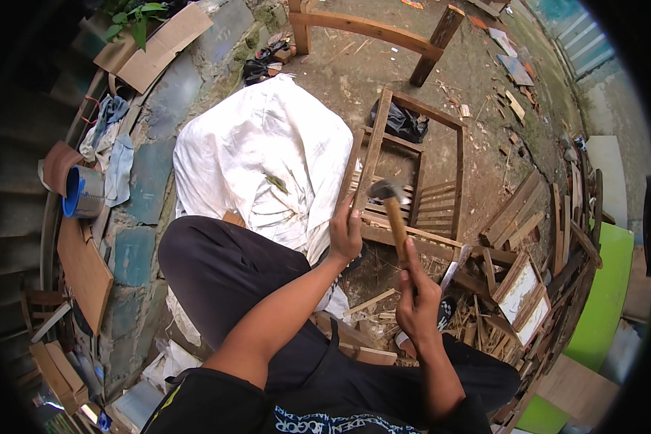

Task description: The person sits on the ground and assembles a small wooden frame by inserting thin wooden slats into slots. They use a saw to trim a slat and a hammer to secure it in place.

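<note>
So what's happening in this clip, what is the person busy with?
A person sits outdoors over a wooden slatted frame lying on the dirt. The right hand grips a hammer by its wooden handle, head raised above the frame. The left hand holds a wooden slat at the frame's edge. A white sack lies to the left, scrap wood to the right.

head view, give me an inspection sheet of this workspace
surface: bare dirt ground strewn with wood chips
job's things: hammer with wooden handle; slatted wooden frame lying on the ground
clutter: white sack, scrap wood pile, blue-rimmed can, cardboard
grippers: right hand grips the hammer handle; left hand holds a frame slat
cables: nothing seen
surroundings: wooden trestle, stone paving, green panel
</note>
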Demonstrator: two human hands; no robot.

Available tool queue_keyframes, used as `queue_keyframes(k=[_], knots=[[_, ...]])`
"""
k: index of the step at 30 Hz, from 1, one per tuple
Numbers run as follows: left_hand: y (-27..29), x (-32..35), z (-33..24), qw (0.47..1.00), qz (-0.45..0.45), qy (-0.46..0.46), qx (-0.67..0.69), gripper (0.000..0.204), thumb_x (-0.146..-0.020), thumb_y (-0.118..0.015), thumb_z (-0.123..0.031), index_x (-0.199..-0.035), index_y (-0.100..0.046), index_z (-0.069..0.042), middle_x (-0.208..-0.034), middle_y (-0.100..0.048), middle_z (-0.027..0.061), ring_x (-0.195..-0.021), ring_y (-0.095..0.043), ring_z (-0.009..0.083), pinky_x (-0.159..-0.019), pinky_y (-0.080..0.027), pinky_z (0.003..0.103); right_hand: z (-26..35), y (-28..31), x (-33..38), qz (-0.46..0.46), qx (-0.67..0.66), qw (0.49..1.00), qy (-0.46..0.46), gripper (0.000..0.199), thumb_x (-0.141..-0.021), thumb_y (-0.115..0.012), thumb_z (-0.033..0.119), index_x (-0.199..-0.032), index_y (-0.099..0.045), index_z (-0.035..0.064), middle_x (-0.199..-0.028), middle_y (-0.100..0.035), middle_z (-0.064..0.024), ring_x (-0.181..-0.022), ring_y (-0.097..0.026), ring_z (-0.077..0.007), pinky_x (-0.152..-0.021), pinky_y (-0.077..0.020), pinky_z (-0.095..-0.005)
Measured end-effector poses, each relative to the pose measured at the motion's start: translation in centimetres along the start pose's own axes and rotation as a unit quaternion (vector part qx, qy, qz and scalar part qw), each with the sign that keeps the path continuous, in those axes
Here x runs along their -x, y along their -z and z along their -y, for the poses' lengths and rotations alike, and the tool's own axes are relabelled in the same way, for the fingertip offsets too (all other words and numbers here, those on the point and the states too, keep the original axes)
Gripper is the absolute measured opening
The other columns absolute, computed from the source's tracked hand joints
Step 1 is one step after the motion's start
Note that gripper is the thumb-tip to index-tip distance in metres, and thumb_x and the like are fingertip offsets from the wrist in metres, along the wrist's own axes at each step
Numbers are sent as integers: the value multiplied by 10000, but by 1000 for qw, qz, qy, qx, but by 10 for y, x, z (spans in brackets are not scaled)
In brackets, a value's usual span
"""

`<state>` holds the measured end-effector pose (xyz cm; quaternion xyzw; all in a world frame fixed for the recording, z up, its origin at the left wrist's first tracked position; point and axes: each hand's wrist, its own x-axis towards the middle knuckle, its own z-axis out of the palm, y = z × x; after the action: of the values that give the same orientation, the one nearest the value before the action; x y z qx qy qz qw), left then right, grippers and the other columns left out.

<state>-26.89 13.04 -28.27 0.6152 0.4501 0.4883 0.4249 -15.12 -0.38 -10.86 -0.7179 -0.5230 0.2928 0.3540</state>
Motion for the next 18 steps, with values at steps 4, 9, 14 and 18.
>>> queue_keyframes(k=[4,9,14,18], knots=[[1,-1,-17,998,23,44,28,514,-1059,-427,-280,-1383,-529,106,-1185,-655,349,-1102,-653,487,-958,-495,461,-4,-4,4,-24,7,999,26,682,-971,-573,-52,-1583,-446,218,-1047,-707,-288,-837,-704,-402,-755,-540,-405],[1,2,-4,999,14,30,12,528,-1054,-425,-282,-1391,-524,113,-1224,-643,360,-1158,-640,488,-978,-492,458,-9,2,5,44,34,998,27,691,-961,-572,-67,-1585,-445,202,-1042,-709,-278,-759,-672,-371,-730,-533,-390],[1,-1,-3,1000,9,1,3,528,-1057,-419,-276,-1387,-522,123,-1226,-645,362,-1173,-637,488,-999,-487,457,0,1,2,-28,-8,999,24,695,-969,-564,-55,-1581,-449,255,-1051,-704,-282,-870,-693,-449,-757,-535,-417],[1,1,-13,998,13,36,41,531,-1057,-395,-261,-1373,-530,143,-1236,-646,365,-1170,-637,492,-1027,-476,448,-7,-3,3,21,16,1000,14,694,-971,-565,-49,-1581,-447,259,-1051,-702,-287,-884,-696,-460,-774,-539,-435]])
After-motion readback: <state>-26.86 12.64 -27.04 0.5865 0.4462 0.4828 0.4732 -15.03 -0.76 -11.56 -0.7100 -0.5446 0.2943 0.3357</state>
